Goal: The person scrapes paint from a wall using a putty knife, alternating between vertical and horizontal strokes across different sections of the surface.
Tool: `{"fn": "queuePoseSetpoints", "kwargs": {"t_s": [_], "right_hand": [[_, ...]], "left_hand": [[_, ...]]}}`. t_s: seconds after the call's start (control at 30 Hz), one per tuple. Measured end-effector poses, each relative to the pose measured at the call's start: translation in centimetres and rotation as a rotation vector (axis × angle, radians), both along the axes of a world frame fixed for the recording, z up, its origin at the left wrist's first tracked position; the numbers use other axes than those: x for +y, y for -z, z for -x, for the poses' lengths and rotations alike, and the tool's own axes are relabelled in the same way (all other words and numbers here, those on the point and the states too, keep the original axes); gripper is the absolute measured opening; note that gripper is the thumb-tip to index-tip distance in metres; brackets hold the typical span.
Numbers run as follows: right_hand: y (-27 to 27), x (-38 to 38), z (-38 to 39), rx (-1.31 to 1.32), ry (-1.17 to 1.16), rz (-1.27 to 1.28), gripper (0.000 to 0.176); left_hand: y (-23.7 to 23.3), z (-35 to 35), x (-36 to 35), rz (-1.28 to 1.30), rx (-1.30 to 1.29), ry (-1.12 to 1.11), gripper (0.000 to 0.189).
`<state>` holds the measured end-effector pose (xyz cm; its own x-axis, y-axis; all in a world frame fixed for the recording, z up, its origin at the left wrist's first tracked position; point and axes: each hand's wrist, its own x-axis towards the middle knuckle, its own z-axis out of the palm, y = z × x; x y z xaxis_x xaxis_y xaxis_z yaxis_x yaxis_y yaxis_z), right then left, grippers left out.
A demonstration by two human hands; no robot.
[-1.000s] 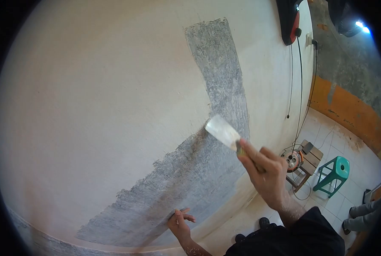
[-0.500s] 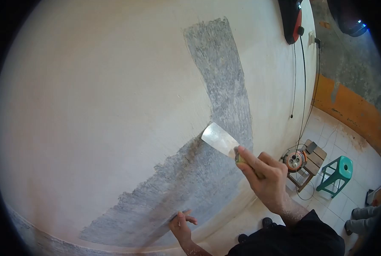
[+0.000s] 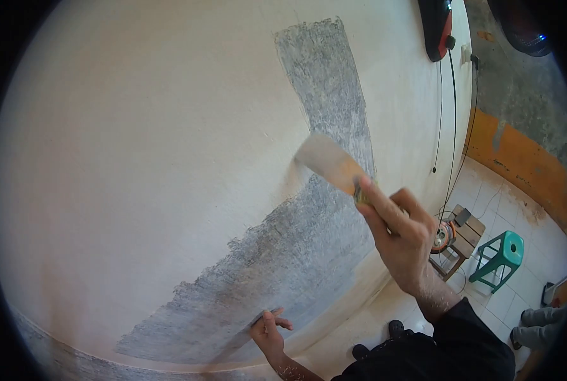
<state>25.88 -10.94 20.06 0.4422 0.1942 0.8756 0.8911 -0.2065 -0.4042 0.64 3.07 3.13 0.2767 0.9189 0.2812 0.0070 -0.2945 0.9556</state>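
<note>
My right hand is closed around the handle of a putty knife, its wide blade blurred by motion. The blade tip overlaps the left edge of a rough grey patch, where that patch bends up into a strip along the off-white wall. Low down, my left hand is held in front of the grey area, thumb and fingers drawn together about a thin dark edge. What that edge belongs to I cannot tell.
To the right, a cable reel sits by a wooden stool, next to a green plastic stool. Cords hang along the wall. Another person's legs are at the lower right, on the tiled floor.
My right hand has moved the putty knife upward along the wall, from the bend of the grey patch to higher on its left edge. My left hand has stayed nearly in place.
</note>
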Motion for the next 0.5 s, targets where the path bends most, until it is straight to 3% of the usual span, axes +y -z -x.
{"fn": "queuePoseSetpoints", "kwargs": {"t_s": [0.5], "right_hand": [[1.2,-0.2,-3.2,-0.069,-0.028,-0.008,0.048]], "left_hand": [[1.4,0.0,0.5,-0.068,-0.016,-0.061,0.064]]}}
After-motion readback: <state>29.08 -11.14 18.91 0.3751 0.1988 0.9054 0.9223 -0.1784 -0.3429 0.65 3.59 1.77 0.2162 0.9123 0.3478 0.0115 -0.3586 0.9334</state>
